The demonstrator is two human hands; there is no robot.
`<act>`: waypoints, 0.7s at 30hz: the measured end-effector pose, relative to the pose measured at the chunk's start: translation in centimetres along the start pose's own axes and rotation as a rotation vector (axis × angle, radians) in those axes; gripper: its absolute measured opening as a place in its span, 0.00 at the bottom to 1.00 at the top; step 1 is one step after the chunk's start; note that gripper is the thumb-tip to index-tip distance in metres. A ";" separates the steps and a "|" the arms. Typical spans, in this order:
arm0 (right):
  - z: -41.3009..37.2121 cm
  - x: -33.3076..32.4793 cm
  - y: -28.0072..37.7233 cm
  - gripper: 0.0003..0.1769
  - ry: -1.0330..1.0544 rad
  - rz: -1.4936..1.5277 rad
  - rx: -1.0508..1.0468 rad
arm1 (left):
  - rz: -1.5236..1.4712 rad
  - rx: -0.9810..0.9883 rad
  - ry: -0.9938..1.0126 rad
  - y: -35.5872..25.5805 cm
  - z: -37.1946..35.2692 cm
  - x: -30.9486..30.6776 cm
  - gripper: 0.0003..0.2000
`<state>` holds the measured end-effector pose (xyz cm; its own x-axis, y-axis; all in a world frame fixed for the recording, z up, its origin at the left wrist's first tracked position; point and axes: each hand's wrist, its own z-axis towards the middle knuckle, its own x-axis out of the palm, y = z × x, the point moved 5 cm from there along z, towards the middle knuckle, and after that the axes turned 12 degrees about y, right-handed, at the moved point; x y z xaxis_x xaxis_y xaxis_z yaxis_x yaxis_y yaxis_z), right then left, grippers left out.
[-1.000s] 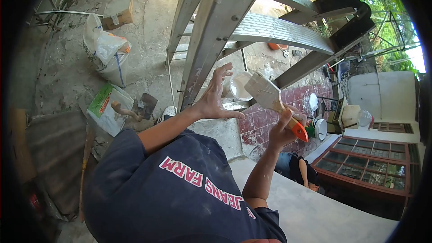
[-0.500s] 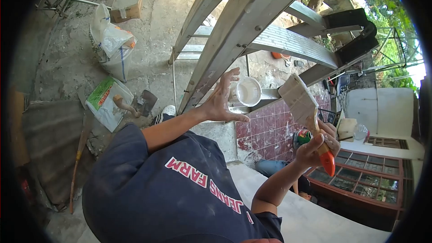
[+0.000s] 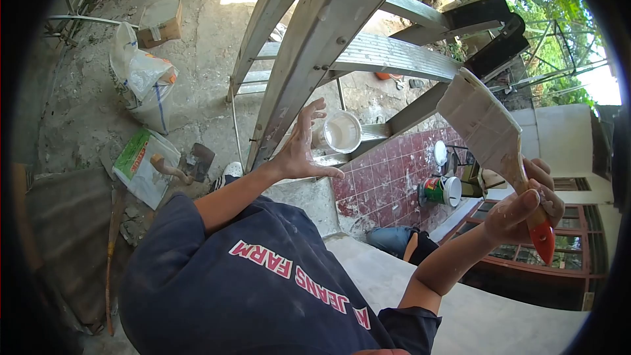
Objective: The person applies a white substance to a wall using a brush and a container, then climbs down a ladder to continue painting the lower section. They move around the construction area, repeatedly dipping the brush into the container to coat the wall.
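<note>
My left hand [image 3: 303,148] reaches out beside the ladder, fingers spread and thumb stretched apart. Just beyond it in the view is a white tub [image 3: 342,131] with pale material inside, overlapping the lower ladder parts. Raised at the right, my right hand [image 3: 526,204] grips a broad putty knife [image 3: 483,118] by its wooden, red-tipped handle. The wide flat blade points up and left, coated with whitish material. Close by stands the aluminium ladder [image 3: 315,46], its rails slanting across the top.
A person in jeans [image 3: 391,242] is low at the right, beside a pale ledge [image 3: 394,283]. A paint bucket [image 3: 434,190] stands on red tiles [image 3: 384,181]. At left are a sack [image 3: 144,92], a cardboard box [image 3: 160,23], a plastic bag [image 3: 141,164] and a wooden-handled tool [image 3: 169,169].
The putty knife and my right hand have moved right and away from the tiles, showing the paint bucket. The view has shifted; my left hand keeps its spread pose near the tub.
</note>
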<state>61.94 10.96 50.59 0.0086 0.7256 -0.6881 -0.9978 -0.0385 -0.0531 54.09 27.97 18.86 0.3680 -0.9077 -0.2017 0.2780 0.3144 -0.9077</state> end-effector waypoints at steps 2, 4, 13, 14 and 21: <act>-1.4 1.4 0.0 0.11 -0.009 0.064 0.059 | 0.012 0.006 -0.003 0.3 -0.1 0.0 0.66; -3.9 3.8 -0.5 0.11 -0.082 0.189 0.150 | 0.037 0.026 -0.029 0.3 -0.3 -0.1 0.66; -17.7 12.6 0.7 0.13 -0.493 0.220 0.967 | 0.074 0.046 0.032 -1.0 -0.7 -0.8 0.68; -18.6 12.9 1.0 0.13 -0.613 0.277 1.042 | 0.060 0.036 0.034 -1.1 -0.6 -0.8 0.68; -24.0 17.2 3.6 0.07 -1.363 1.512 1.289 | 0.168 0.163 0.118 -4.3 0.1 -1.4 0.67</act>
<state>60.07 6.79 21.20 0.0434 0.4885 0.8715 0.1940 -0.8598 0.4723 52.52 27.90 23.04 0.3180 -0.8619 -0.3948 0.3649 0.4957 -0.7881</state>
